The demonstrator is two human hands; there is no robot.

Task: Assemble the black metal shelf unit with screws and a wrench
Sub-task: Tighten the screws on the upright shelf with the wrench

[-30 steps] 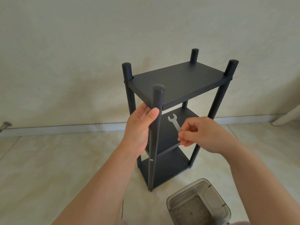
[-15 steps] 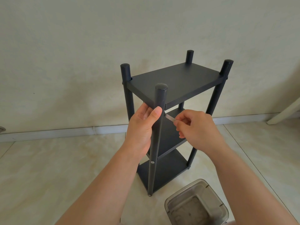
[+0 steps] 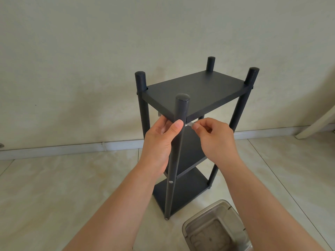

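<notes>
A black three-tier metal shelf unit (image 3: 197, 89) stands upright on the tiled floor, with round posts at its four corners. My left hand (image 3: 161, 140) grips the near front post (image 3: 178, 142) just under the top shelf, thumb across the post. My right hand (image 3: 215, 136) pinches a small silver wrench (image 3: 190, 124) whose head is hidden behind that post, right under the top shelf's front corner. A silver screw head (image 3: 170, 182) shows lower on the same post at the middle shelf.
A translucent grey plastic container (image 3: 215, 230) sits on the floor at the lower right, close to the shelf's foot. The wall and white baseboard (image 3: 72, 147) run behind the unit. A pale slanted leg (image 3: 319, 124) leans at the far right.
My right hand has carried the wrench up and left, from in front of the middle shelf to the post under the top shelf. My left hand kept its grip on the post.
</notes>
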